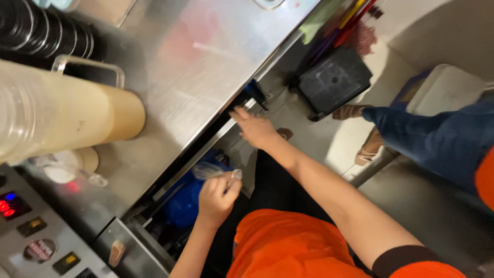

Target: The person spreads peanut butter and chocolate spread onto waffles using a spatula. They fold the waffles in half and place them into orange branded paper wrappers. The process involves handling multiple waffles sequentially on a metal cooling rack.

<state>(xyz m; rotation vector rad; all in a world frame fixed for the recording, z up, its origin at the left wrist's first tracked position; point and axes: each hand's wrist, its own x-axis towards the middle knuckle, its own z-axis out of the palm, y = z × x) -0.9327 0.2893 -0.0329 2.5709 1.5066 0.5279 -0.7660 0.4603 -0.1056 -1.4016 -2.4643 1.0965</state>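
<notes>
The left hand (pixel 217 198) is curled shut around a crumpled piece of clear plastic film (pixel 210 170), which sticks out from the fist toward the bench edge; its exact shape is hard to make out. Just beyond that hand, under the bench lip, sits a rounded blue container (pixel 185 202), mostly hidden in shadow. The right hand (pixel 254 127) reaches farther out with fingers spread narrow and flat, fingertips at the dark slot under the steel bench (pixel 206 62); whether it grips anything there cannot be told. Past the hands, the bench top is brushed, reflective metal. On it, away from the left hand, stands a tall cream cylinder (pixel 72 110) with a clear handle, beside a stack of clear ribbed cups (pixel 15 108) cut off by the frame. A control panel (pixel 36 231) with small coloured buttons and a round label lies nearer the left elbow. Beyond the right hand, on the floor, is a black square bin (pixel 334 82), and another person's jeans-clad leg (pixel 432 139).
</notes>
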